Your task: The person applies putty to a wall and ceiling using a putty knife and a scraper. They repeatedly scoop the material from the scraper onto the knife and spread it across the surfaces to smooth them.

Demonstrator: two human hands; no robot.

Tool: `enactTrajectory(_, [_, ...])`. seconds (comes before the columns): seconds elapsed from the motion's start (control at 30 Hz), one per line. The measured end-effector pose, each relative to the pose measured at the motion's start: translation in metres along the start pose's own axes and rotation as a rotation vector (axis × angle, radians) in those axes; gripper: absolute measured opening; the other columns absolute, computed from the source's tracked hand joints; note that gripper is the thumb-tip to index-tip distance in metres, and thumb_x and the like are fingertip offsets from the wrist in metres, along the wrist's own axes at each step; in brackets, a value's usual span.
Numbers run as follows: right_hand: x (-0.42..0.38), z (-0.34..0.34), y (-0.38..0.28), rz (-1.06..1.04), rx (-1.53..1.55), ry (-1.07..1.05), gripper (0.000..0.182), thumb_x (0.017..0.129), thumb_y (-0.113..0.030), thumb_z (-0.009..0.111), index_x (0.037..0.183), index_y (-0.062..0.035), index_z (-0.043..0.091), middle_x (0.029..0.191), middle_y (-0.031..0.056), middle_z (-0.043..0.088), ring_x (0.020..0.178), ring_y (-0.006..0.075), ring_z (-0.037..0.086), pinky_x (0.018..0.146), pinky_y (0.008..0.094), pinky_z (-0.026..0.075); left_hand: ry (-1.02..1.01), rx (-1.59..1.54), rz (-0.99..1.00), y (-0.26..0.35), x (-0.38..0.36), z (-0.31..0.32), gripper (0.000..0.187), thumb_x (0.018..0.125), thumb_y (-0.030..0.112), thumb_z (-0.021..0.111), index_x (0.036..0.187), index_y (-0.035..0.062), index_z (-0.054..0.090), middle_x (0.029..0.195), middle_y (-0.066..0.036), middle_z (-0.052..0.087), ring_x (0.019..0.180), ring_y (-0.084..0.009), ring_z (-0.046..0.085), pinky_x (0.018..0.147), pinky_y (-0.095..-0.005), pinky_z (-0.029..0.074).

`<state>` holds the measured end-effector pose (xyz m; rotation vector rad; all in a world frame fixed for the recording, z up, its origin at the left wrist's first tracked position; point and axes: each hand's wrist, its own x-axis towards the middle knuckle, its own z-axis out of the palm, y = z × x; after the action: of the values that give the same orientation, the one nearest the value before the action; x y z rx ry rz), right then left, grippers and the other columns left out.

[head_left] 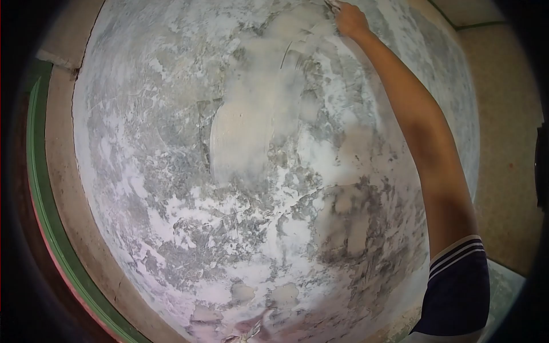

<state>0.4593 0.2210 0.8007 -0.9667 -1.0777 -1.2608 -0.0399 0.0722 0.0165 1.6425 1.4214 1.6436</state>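
Note:
My right hand (pixel 351 20) is raised to the top of the view, its fingers closed around a putty knife (pixel 331 6). Only a small part of that tool shows, close against the wall (pixel 189 228). Just below and left of the hand, a smooth beige-grey band of filler (pixel 246 131) runs down the patchy grey and white surface. No clear outline of my left hand can be seen. At the bottom edge is a pale, streaky object (pixel 250 331), too indistinct to name.
A green frame (pixel 43 188) curves along the left, beside a bare beige strip (pixel 63 143) of wall. On the right stands a yellowish adjoining wall (pixel 503 114), with a dark object (pixel 540 166) at its far edge. My dark sleeve (pixel 457 291) has white stripes.

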Motion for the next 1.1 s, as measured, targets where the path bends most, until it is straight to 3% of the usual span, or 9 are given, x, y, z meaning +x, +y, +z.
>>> enactTrajectory(0.13, [-0.082, -0.02, -0.072, -0.175, 0.096, -0.106, 0.034, 0.093, -0.01, 0.047, 0.124, -0.0105, 0.062, 0.109, 0.0201, 0.068, 0.093, 0.0384, 0.065, 0.083, 0.0471, 0.053, 0.069, -0.022, -0.02, 0.004, -0.009, 0.013, 0.029, 0.083, 0.002, 0.075, 0.111, -0.0006, 0.066, 0.112, -0.011, 0.066, 0.104, -0.0206, 0.06, 0.092, -0.034, 0.047])
enactTrajectory(0.27, [-0.241, -0.055, -0.114, -0.553, -0.271, -0.435, 0.056, 0.084, 0.0, 0.053, 0.138, -0.0126, 0.054, 0.132, 0.0182, 0.059, 0.074, 0.0199, 0.065, 0.053, 0.028, 0.05, 0.103, -0.06, -0.017, 0.01, -0.012, 0.025, 0.029, 0.083, 0.0, 0.074, 0.111, -0.0001, 0.066, 0.111, -0.011, 0.065, 0.103, -0.0203, 0.06, 0.092, -0.0343, 0.047])
enactTrajectory(0.4, [-0.385, -0.143, -0.141, -0.859, 0.037, -0.381, 0.054, 0.083, -0.004, 0.066, 0.135, 0.0013, 0.051, 0.142, 0.0241, 0.048, 0.127, 0.0373, 0.052, 0.105, 0.0372, 0.05, 0.123, -0.112, 0.016, 0.02, -0.011, 0.035, 0.029, 0.083, -0.001, 0.074, 0.11, 0.0003, 0.065, 0.111, -0.01, 0.065, 0.103, -0.02, 0.059, 0.091, -0.0345, 0.046])
enactTrajectory(0.47, [-0.385, -0.162, -0.129, -0.8, 0.192, -0.429, 0.057, 0.083, -0.002, 0.066, 0.137, 0.0001, 0.048, 0.144, 0.0215, 0.047, 0.128, 0.0355, 0.052, 0.106, 0.039, 0.048, 0.14, -0.143, 0.038, 0.024, -0.013, 0.037, 0.028, 0.083, -0.001, 0.074, 0.11, 0.0005, 0.065, 0.11, -0.009, 0.065, 0.102, -0.0198, 0.059, 0.091, -0.0347, 0.046])
enactTrajectory(0.63, [-0.25, -0.139, -0.093, -0.166, -0.291, -0.847, 0.034, 0.096, -0.009, 0.048, 0.129, -0.0043, 0.054, 0.08, 0.0066, 0.06, 0.061, 0.0169, 0.059, 0.046, 0.0332, 0.049, 0.108, -0.109, 0.034, 0.012, -0.006, 0.023, 0.03, 0.082, -0.004, 0.073, 0.111, 0.0005, 0.065, 0.11, -0.01, 0.064, 0.106, -0.0211, 0.057, 0.095, -0.0356, 0.044])
enactTrajectory(0.67, [-0.224, -0.11, -0.06, -0.314, -0.009, -0.258, 0.026, 0.098, -0.017, 0.046, 0.116, -0.006, 0.061, 0.07, 0.0122, 0.06, 0.066, 0.0235, 0.062, 0.054, 0.0359, 0.052, 0.085, -0.082, -0.009, 0.014, -0.007, 0.018, 0.029, 0.083, -0.004, 0.071, 0.112, -0.0001, 0.065, 0.112, -0.01, 0.063, 0.107, -0.0213, 0.056, 0.096, -0.0354, 0.043])
enactTrajectory(0.87, [-0.076, -0.013, -0.054, -0.107, 0.184, 0.192, 0.026, 0.093, -0.018, 0.048, 0.102, -0.0031, 0.068, 0.097, 0.0233, 0.068, 0.09, 0.0426, 0.064, 0.079, 0.0517, 0.049, 0.095, -0.047, -0.043, 0.013, -0.017, 0.003, 0.029, 0.085, -0.005, 0.07, 0.113, -0.0001, 0.064, 0.115, -0.01, 0.062, 0.11, -0.0227, 0.055, 0.098, -0.0352, 0.043])
enactTrajectory(1.03, [-0.203, -0.051, -0.156, -0.291, 0.123, -0.319, 0.036, 0.103, -0.027, 0.038, 0.129, -0.0172, 0.061, 0.103, 0.0143, 0.068, 0.083, 0.0267, 0.068, 0.077, 0.0426, 0.055, 0.066, -0.01, 0.051, -0.001, -0.026, -0.024, 0.025, 0.087, -0.003, 0.07, 0.111, 0.0012, 0.064, 0.114, -0.011, 0.062, 0.107, -0.0221, 0.056, 0.093, -0.0345, 0.045])
enactTrajectory(1.1, [-0.288, -0.104, -0.208, -0.237, -0.18, -0.914, 0.042, 0.091, 0.003, 0.05, 0.126, -0.0165, 0.062, 0.1, 0.0112, 0.066, 0.091, 0.0195, 0.064, 0.072, 0.0269, 0.056, 0.048, -0.01, -0.009, -0.019, -0.034, -0.038, 0.026, 0.087, -0.004, 0.069, 0.111, 0.0014, 0.064, 0.114, -0.011, 0.062, 0.106, -0.0217, 0.057, 0.091, -0.0332, 0.045])
